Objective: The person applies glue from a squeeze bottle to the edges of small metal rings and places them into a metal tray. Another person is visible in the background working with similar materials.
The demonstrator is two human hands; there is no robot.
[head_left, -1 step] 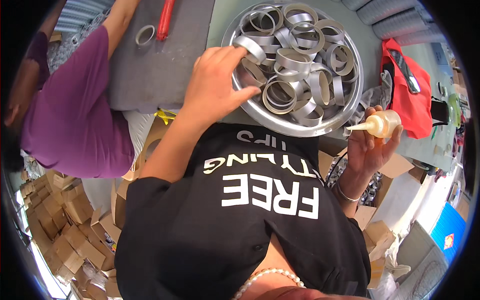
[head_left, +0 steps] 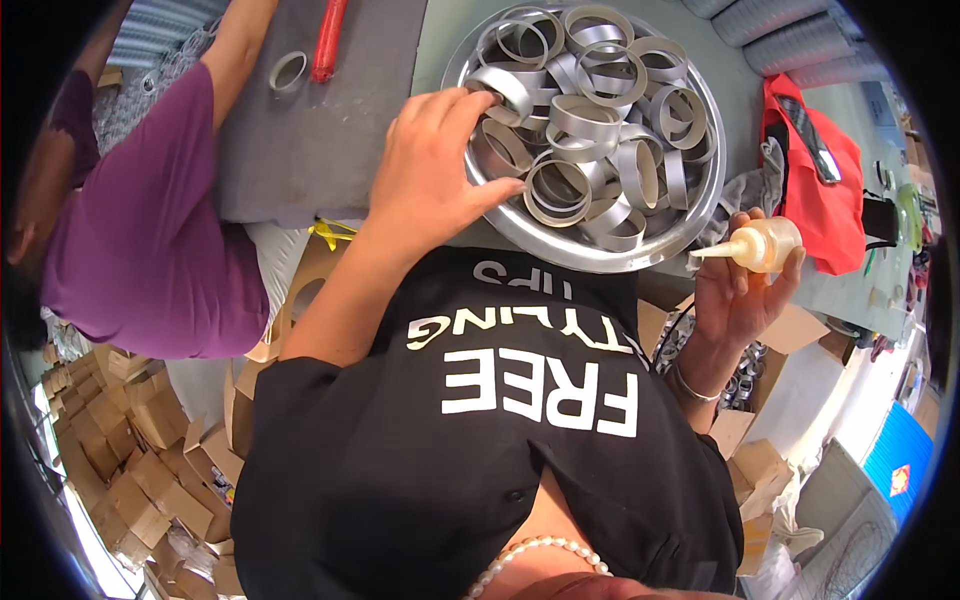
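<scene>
A round steel basin (head_left: pixel 640 262) heaped with silver metal rings (head_left: pixel 585 118) stands on the table ahead of me. Over its left rim reaches my left hand (head_left: pixel 428 165). Its fingertips hook into one metal ring (head_left: pixel 508 92), which tilts at the edge of the heap, while the thumb sticks out apart near the rim. To the right of the basin, my right hand (head_left: pixel 745 300) is wrapped round a small squeeze bottle (head_left: pixel 772 245) with a yellowish body. The bottle lies sideways in the grip, its thin pointed nozzle facing left toward the basin.
On a dark grey mat (head_left: pixel 310 165) lie a single ring (head_left: pixel 288 72) and a red stick-shaped thing (head_left: pixel 327 40). A person in purple (head_left: pixel 165 230) is at the left. A red bag (head_left: pixel 820 190) with a dark phone-like object is right. Cardboard boxes (head_left: pixel 130 460) pile up lower left.
The ring at my left fingertips has tipped slightly, showing more of its opening. The bottle in my right hand has barely shifted.
</scene>
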